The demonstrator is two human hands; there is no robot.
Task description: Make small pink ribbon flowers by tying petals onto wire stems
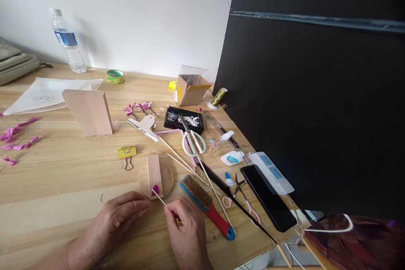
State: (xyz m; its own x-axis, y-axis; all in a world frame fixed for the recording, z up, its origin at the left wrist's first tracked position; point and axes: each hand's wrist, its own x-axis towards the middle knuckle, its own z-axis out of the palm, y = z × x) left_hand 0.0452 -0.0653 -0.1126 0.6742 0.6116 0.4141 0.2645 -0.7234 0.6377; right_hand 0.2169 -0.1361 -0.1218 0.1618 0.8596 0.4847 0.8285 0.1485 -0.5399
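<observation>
My right hand (186,228) pinches a thin pale stick (158,198). The stick's tip meets a small magenta petal-like piece (155,190), which lies on the near end of a narrow wooden block (154,173). Under the block is a round wooden disc (167,177). My left hand (122,215) rests at the disc's left near edge, its fingers loosely stretched toward the block, with nothing visible in them. Close to my right hand lies a brush (198,192) with a red and blue handle.
Right of the hands lie a black comb (218,180), pink-handled scissors (251,213), a glue bottle (232,157) and a phone (268,198). Farther back are white-handled scissors (191,141), a black tray (171,124), a metal clip (145,125) and an upright wooden board (88,114). A black panel (310,93) borders the right.
</observation>
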